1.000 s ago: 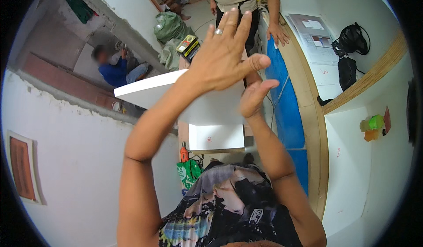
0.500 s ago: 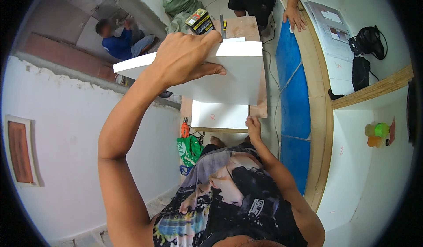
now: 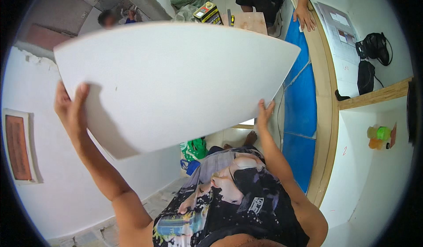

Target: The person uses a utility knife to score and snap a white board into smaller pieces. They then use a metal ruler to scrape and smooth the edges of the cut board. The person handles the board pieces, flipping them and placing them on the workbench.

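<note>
Lifting a large, flat, white rectangular board (image 3: 176, 84) up in front of the head camera, the person is now holding it by two opposite edges, so it is filling most of the upper view and hiding the floor beneath it. Their left hand (image 3: 70, 110) is curling over the board's lower left edge, fingers wrapped onto its face, while their right hand (image 3: 264, 114) is pressing against its lower right edge, fingers mostly extended (the thumb is hidden). Half a second ago the board was lying lower and farther off, with only the left hand spread on top; it is being raised and tilted toward the person. Beyond it, another person's hand (image 3: 304, 17) is resting on a blue panel (image 3: 302, 101) beside a wooden frame (image 3: 328, 114).
</note>
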`<state>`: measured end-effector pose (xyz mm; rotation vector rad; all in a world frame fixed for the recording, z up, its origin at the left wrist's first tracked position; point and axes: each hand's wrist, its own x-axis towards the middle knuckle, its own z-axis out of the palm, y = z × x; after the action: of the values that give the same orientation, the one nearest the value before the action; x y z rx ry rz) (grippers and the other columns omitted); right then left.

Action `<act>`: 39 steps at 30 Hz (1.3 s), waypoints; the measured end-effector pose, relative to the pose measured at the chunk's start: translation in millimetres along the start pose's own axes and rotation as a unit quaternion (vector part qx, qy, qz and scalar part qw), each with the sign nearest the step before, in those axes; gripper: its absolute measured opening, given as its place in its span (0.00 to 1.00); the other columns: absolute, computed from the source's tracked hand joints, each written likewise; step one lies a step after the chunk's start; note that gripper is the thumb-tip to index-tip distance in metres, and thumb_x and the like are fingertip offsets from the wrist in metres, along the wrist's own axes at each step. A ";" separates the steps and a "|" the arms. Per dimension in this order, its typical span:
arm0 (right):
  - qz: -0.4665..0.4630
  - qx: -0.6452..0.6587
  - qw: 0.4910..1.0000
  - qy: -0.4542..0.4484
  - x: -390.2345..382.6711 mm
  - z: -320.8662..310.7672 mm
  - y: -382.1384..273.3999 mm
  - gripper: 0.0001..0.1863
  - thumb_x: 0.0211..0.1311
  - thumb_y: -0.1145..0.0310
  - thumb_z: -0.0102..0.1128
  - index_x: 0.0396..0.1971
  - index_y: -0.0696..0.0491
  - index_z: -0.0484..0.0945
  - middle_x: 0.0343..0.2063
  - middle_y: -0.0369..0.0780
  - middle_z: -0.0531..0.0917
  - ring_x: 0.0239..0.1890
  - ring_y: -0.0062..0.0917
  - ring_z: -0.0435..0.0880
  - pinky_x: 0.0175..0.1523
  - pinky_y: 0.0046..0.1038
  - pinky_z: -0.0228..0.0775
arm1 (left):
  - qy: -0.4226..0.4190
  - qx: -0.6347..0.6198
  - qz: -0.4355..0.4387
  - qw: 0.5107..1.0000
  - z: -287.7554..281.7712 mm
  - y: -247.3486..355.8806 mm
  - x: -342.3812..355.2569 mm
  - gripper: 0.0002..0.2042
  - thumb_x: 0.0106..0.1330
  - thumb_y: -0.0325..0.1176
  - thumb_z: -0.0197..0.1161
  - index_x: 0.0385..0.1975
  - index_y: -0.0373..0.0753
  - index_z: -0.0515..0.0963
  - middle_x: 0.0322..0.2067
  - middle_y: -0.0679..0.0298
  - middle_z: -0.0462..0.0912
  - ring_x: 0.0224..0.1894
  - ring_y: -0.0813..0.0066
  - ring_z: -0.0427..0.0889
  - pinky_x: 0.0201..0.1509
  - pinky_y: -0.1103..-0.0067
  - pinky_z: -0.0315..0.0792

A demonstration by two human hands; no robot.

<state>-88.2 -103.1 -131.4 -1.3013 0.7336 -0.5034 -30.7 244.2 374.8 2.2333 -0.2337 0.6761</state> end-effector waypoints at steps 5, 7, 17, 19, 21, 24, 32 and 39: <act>0.017 -0.199 0.976 -0.088 34.9 -10.4 -44.4 0.47 0.49 0.42 0.74 0.56 0.64 0.68 0.50 0.54 0.78 0.53 0.40 0.78 0.58 0.36 0.70 | 0.099 0.164 -0.199 0.961 -35.4 -176.4 -124.9 0.25 0.57 0.45 0.74 0.41 0.29 0.76 0.36 0.57 0.81 0.38 0.69 0.76 0.46 0.71 0.73; -0.023 -0.326 0.938 -0.112 42.9 -9.9 -32.8 0.49 0.44 0.39 0.76 0.56 0.63 0.70 0.48 0.52 0.80 0.52 0.41 0.79 0.57 0.36 0.71 | 0.123 0.081 -0.305 0.941 -12.9 -242.3 -193.1 0.21 0.59 0.40 0.72 0.41 0.28 0.76 0.37 0.56 0.81 0.38 0.70 0.77 0.46 0.72 0.73; -0.126 -0.603 0.714 -0.332 190.5 156.4 32.5 0.50 0.47 0.24 0.58 0.53 0.59 0.75 0.46 0.55 0.81 0.51 0.50 0.79 0.55 0.46 0.69 | 0.330 -0.187 -0.574 0.726 163.2 -328.6 -483.4 0.23 0.72 0.45 0.57 0.52 0.27 0.72 0.47 0.51 0.79 0.44 0.62 0.81 0.50 0.67 0.77; -0.164 -0.646 0.655 -0.357 234.3 197.6 43.3 0.53 0.46 0.20 0.53 0.54 0.57 0.74 0.49 0.54 0.79 0.53 0.51 0.77 0.55 0.52 0.68 | 0.347 -0.262 -0.591 0.679 217.6 -324.1 -502.9 0.29 0.73 0.51 0.53 0.57 0.27 0.69 0.54 0.49 0.75 0.52 0.57 0.78 0.58 0.64 0.73; -0.174 -0.657 0.629 -0.378 271.5 241.9 41.3 0.52 0.47 0.18 0.50 0.54 0.52 0.75 0.47 0.51 0.81 0.53 0.49 0.78 0.56 0.52 0.67 | 0.384 -0.364 -0.576 0.623 268.4 -313.9 -507.1 0.33 0.73 0.55 0.50 0.62 0.29 0.65 0.59 0.50 0.71 0.59 0.55 0.73 0.64 0.62 0.68; -0.205 -0.669 0.607 -0.377 328.5 284.2 41.7 0.49 0.48 0.19 0.49 0.49 0.52 0.79 0.44 0.50 0.83 0.53 0.46 0.79 0.54 0.50 0.68 | 0.427 -0.430 -0.584 0.540 338.3 -304.0 -482.8 0.35 0.72 0.58 0.48 0.66 0.32 0.62 0.64 0.54 0.67 0.64 0.55 0.68 0.68 0.63 0.63; -0.184 -0.642 0.659 -0.345 423.7 333.9 57.8 0.50 0.49 0.19 0.46 0.57 0.48 0.79 0.55 0.49 0.79 0.61 0.46 0.73 0.63 0.53 0.58 | 0.438 -0.457 -0.558 0.535 432.6 -321.1 -427.5 0.38 0.70 0.65 0.44 0.69 0.39 0.60 0.67 0.58 0.63 0.67 0.56 0.63 0.70 0.64 0.57; -0.182 -0.677 0.651 -0.292 411.6 335.2 57.5 0.52 0.52 0.20 0.43 0.62 0.50 0.73 0.59 0.51 0.74 0.66 0.44 0.67 0.66 0.61 0.46 | 0.360 -0.343 -0.655 0.569 425.2 -325.4 -417.0 0.39 0.69 0.66 0.44 0.69 0.39 0.59 0.67 0.57 0.63 0.66 0.57 0.62 0.70 0.63 0.55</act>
<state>432.5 -154.7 -237.4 -2.8807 0.1623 0.3463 -94.1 137.2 -292.4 0.7277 1.2585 0.4004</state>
